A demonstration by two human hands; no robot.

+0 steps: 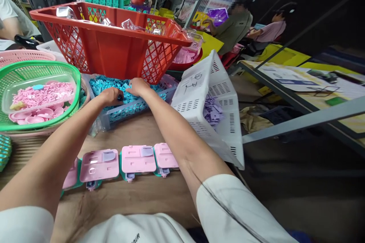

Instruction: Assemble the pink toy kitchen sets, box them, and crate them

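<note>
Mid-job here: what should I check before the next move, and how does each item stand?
1. Left hand and right hand at the blue pieces: ok.
2. Piece gripped in either hand: cannot tell, fingertips are hidden.
3. Whole row of pink boxes in view: not ok, left arm and right arm cover its ends.
4. Right hand free of the red basket: cannot tell, very close in view.
5. White basket level: not ok, tilted.

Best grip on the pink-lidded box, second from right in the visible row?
I'd pinch the pink-lidded box by its near and far edges, from above. It lies flat, with the left box and right box crowding its sides. Avoid the near-edge latch.
</note>
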